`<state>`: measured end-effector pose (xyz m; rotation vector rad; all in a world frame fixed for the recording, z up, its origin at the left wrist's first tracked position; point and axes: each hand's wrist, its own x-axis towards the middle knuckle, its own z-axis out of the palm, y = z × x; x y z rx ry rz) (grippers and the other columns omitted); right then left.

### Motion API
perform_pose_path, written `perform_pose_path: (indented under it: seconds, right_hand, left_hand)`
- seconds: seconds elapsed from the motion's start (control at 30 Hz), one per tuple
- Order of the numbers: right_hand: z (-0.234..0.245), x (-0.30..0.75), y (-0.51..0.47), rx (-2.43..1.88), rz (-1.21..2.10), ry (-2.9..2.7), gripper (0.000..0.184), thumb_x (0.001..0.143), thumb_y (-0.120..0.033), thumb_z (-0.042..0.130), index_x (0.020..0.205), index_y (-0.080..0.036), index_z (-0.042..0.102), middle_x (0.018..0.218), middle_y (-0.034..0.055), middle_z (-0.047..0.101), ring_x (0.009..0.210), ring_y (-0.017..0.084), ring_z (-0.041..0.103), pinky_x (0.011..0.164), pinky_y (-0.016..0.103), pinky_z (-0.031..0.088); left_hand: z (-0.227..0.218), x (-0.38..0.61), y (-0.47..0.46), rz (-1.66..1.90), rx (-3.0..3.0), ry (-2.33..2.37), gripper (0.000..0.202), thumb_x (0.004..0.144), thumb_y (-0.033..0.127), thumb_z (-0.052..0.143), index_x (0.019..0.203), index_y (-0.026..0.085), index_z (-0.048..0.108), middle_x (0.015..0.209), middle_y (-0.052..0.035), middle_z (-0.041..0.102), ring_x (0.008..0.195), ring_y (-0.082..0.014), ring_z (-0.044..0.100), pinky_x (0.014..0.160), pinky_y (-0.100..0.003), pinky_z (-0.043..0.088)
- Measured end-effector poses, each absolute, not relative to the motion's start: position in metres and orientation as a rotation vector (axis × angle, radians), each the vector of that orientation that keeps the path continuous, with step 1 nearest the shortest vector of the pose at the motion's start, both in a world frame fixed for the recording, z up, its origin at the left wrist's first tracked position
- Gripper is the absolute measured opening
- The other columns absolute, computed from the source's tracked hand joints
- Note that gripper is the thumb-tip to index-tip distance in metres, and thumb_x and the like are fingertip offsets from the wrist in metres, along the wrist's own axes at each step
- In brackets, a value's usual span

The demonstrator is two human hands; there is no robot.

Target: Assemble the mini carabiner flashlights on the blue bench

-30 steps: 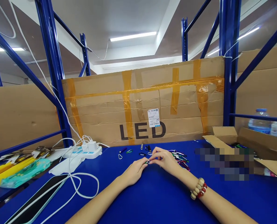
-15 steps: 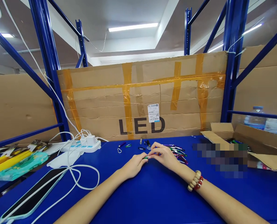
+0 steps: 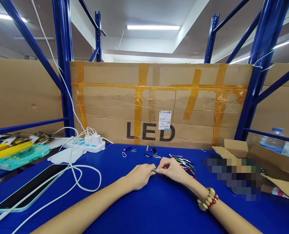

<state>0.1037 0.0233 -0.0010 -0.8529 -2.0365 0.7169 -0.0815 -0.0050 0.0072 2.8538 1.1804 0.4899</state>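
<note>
Between the fingertips of the left hand and right hand, a small green piece sits over the blue table. Both grips are narrow: the left thumb and fingers close on one end, and the right thumb and a finger pinch at the other. Most of the piece is covered, so I cannot tell whether it has a loose part. The likeliest mishap is a slip, since so little surface is available to hold; unequal force from the two hands could twist it free. If dropped, it might roll among the loose clips just beyond, such as the silver ring and dark clip, or into the coloured pile beside the right hand, where a green item would be hard to pick out. Farther off, the bracelet on the right wrist could brush nearby items if that arm swept sideways. Well to the left, the white cable lies looped across the phone, ready to snag a wandering forearm.
</note>
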Motion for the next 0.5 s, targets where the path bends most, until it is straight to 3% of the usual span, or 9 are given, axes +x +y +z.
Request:
perform_pose_path:
  seconds: [0.2,0.37,0.5]
  right_hand:
    - [0.001,0.101,0.018,-1.066,0.975,-1.922,0.044,0.056,-0.057,0.068,0.059,-0.014,0.065,0.053,0.0006,0.053,0.043,0.009,0.038,0.041,0.020,0.027]
    - [0.008,0.099,0.012,-1.179,1.168,-1.772,0.041,0.050,-0.054,0.073,0.052,-0.014,0.062,0.044,-0.0035,0.042,0.044,0.007,0.031,0.039,0.018,0.017]
    - [0.007,0.098,0.015,-1.217,1.207,-1.715,0.045,0.050,-0.056,0.072,0.062,-0.014,0.065,0.043,-0.0046,0.037,0.043,0.007,0.028,0.038,0.017,0.013]
  left_hand:
    - [0.008,-0.081,-0.006,0.507,2.872,1.202,0.010,0.090,0.016,0.037,0.089,0.018,0.047,0.087,-0.0035,0.056,0.081,-0.0190,0.054,0.070,-0.025,0.041]
    - [0.009,-0.078,-0.007,0.581,2.893,1.188,0.012,0.090,0.016,0.037,0.093,0.018,0.049,0.091,-0.0037,0.057,0.084,-0.0190,0.053,0.073,-0.026,0.041]
    - [0.010,-0.077,-0.006,0.679,2.810,1.169,0.012,0.091,0.016,0.037,0.093,0.018,0.049,0.091,-0.0026,0.057,0.084,-0.0176,0.054,0.074,-0.025,0.041]
